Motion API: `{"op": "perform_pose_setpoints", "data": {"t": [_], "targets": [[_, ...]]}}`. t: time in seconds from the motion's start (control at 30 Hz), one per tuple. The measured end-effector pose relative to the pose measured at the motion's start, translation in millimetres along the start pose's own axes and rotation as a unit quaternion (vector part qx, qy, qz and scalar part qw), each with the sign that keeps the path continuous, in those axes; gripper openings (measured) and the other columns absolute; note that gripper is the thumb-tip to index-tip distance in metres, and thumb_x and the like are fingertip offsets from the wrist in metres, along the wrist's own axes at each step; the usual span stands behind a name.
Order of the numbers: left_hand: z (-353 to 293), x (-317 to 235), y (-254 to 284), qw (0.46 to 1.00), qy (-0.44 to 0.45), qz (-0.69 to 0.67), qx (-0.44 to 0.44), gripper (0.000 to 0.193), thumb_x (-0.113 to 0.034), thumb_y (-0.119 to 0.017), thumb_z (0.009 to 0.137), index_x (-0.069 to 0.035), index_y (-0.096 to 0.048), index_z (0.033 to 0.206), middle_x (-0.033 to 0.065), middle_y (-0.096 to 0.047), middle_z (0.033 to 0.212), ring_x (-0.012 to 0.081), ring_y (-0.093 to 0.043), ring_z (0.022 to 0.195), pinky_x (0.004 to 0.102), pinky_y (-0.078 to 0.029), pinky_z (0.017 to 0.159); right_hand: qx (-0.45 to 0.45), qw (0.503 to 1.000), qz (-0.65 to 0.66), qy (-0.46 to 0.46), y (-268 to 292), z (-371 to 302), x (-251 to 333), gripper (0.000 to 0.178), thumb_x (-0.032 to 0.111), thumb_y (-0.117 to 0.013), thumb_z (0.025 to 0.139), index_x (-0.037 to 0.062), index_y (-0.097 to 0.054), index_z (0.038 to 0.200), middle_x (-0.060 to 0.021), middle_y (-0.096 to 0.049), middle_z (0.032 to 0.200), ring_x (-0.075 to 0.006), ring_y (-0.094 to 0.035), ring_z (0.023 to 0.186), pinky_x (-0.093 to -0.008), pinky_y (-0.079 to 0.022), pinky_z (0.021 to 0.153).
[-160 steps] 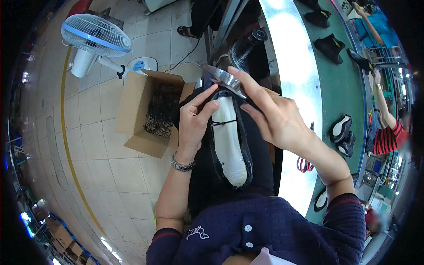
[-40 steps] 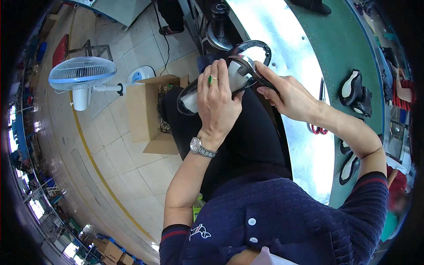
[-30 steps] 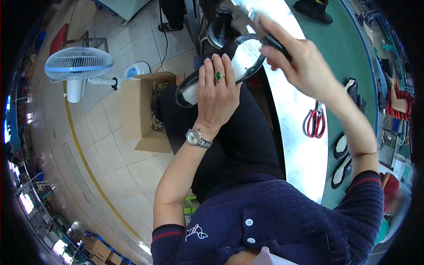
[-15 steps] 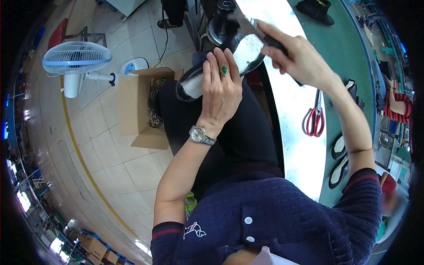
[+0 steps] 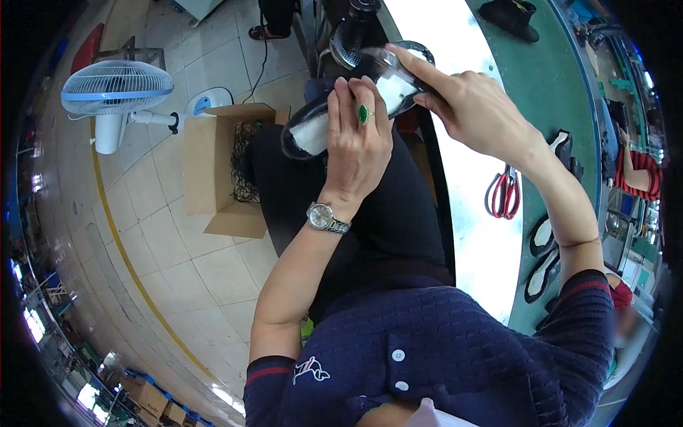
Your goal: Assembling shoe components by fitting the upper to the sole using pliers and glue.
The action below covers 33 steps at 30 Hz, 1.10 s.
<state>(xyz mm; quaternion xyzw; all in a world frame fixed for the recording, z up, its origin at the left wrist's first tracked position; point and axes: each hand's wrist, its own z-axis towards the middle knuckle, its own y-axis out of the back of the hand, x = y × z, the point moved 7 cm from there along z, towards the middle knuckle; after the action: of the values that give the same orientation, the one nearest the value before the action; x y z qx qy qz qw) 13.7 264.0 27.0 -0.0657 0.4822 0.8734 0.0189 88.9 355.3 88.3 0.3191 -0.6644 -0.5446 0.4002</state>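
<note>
A black shoe [image 5: 310, 135] lies sole up across my lap, its underside pale in the middle with a dark rim. My left hand [image 5: 359, 142] is laid over its middle, fingers long and close together, holding it; the thumb is hidden. Above the far part of the shoe, my right hand [image 5: 473, 107] is closed round a hammer-like tool [image 5: 380, 62], whose metal end is blurred and close to the sole. Red-handled scissors [image 5: 506, 196] rest on the white worktop [image 5: 480, 263] to the right.
Beyond the white top runs a green bench [image 5: 523, 92] with a black boot [image 5: 511, 18] and several shoes [image 5: 542, 277]. An open cardboard box [image 5: 201, 167] stands at my left, near a fan [image 5: 117, 89]. Dark equipment with a perforated metal part [image 5: 345, 46] stands ahead. Other people are nearby.
My right hand has lowered the tool from a raised position down towards the shoe's sole. The left hand and the shoe have hardly moved.
</note>
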Motion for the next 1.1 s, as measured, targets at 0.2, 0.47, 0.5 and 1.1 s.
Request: {"op": "perform_pose_setpoints", "data": {"t": [0.2, 0.47, 0.5, 1.1], "targets": [[16, 12, 16, 0.99, 0.082, -0.098, 0.064, 0.059, -0.023, -0.072, 0.082, 0.008, -0.049, 0.126, 0.0231, -0.049, 0.127, 0.0394, -0.056, 0.115, 0.044, -0.049, 0.096, -0.087, 0.996, 0.007, -0.019, -4, -8, 5, 0.056, 0.017, -0.054, 0.097, 0.0187, -0.033, 0.149, -0.0136, -0.06, 0.058, -0.0279, -0.061, 0.049, -0.0395, -0.047, 0.047], [29, 77, 25, 0.94, 0.13, -0.301, 0.099, 0.038, -0.012, -0.063, 0.089, -0.003, -0.055, 0.125, 0.0157, -0.072, 0.099, 0.0289, -0.071, 0.083, 0.0336, -0.054, 0.073, 0.168, 0.851, 0.488, -0.094, -8, -24, 9, 0.051, 0.018, -0.053, 0.1, 0.0079, -0.035, 0.146, -0.0092, -0.064, 0.1, -0.018, -0.065, 0.094, -0.0355, -0.055, 0.078], [30, 77, 28, 0.949, 0.118, -0.28, 0.079, 0.037, -0.013, -0.061, 0.091, -0.003, -0.054, 0.126, 0.0134, -0.073, 0.093, 0.0266, -0.071, 0.074, 0.0327, -0.055, 0.071, 0.222, 0.805, 0.527, -0.158, -14, -22, 15, 0.05, 0.018, -0.052, 0.1, 0.0065, -0.035, 0.146, -0.0091, -0.064, 0.1, -0.0181, -0.066, 0.094, -0.0339, -0.055, 0.079], [-7, 14, 16, 0.991, 0.011, 0.095, 0.092, 0.06, -0.017, -0.066, 0.083, 0.013, -0.046, 0.131, 0.0239, -0.053, 0.119, 0.0371, -0.05, 0.113, 0.0451, -0.037, 0.105, -0.05, 0.992, 0.113, 0.022, 33, -5, 32, 0.054, 0.013, -0.058, 0.094, 0.0117, -0.04, 0.145, -0.0202, -0.058, 0.063, -0.0343, -0.061, 0.056, -0.0426, -0.044, 0.055]]}}
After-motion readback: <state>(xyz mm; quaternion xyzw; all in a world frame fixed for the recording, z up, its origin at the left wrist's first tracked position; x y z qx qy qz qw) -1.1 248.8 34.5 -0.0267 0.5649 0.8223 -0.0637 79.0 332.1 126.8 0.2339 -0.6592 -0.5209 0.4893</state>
